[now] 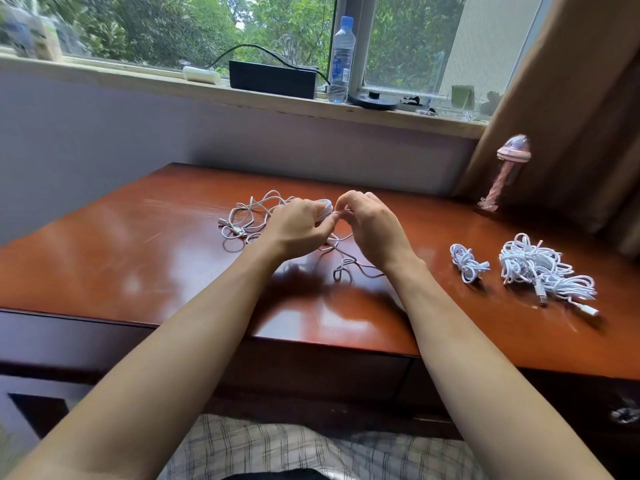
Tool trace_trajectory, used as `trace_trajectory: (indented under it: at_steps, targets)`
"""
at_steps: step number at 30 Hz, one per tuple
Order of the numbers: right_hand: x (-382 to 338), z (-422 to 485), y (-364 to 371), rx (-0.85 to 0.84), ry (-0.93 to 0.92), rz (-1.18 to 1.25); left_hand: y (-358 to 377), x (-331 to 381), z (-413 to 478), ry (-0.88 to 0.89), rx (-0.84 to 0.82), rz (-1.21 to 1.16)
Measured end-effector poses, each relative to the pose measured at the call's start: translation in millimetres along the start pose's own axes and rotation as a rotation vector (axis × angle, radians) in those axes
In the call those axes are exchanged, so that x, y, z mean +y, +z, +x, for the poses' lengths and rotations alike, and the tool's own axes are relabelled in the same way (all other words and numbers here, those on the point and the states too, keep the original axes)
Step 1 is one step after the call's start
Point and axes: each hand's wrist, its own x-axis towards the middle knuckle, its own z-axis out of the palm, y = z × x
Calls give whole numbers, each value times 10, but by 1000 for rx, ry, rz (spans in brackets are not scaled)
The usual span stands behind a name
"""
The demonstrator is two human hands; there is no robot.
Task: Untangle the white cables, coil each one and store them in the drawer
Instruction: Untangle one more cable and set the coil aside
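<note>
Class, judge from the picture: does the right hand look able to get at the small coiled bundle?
Probably yes. The small coiled bundle lies on open desk right of the right hand, with nothing between them. That hand pinches the loose cable, though, so it would have to let go first.

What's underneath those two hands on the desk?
A loose white cable lies on the desk, looping left and toward the near edge. The left hand holds wound turns of it; the right hand pinches a strand. The stretch beneath the palms is hidden.
</note>
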Motion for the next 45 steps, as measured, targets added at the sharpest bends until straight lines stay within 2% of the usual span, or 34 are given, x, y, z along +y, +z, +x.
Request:
trace_trajectory:
  at_steps: [3, 7, 11, 17, 21, 27, 30, 35, 40, 45]
  targets:
    - [-10, -7, -30, -2, 34, 29, -42, 42, 19, -52, -48, -104]
    - [-26, -7, -44, -31, 79, 151, -61, 53, 39, -172, -125, -513]
    - [-22, -9, -45, -43, 135, 286, -75, 123, 6, -262, -121, -784]
    - [4, -10, -5, 5, 177, 340, -168, 207, -2, -300, -100, -940]
    - [83, -30, 5, 58, 337, 484, -227, 235, 7, -380, -60, -1064]
    - [34, -17, 41, 77, 378, 590, -231, 224, 24, -405, -140, -1178]
    - [43, -10, 67, 111, 393, 647, -256, 255, 14, -432, -210, -1321]
    - [88, 2, 67, 195, 417, 635, -311, 276, 26, -436, -134, -1628]
    - [107, -20, 97, 86, 392, 544, -305, 216, 46, -377, -142, -1751]
    - [81, -47, 150, -60, 375, 593, -300, 160, 54, -390, -163, -1900]
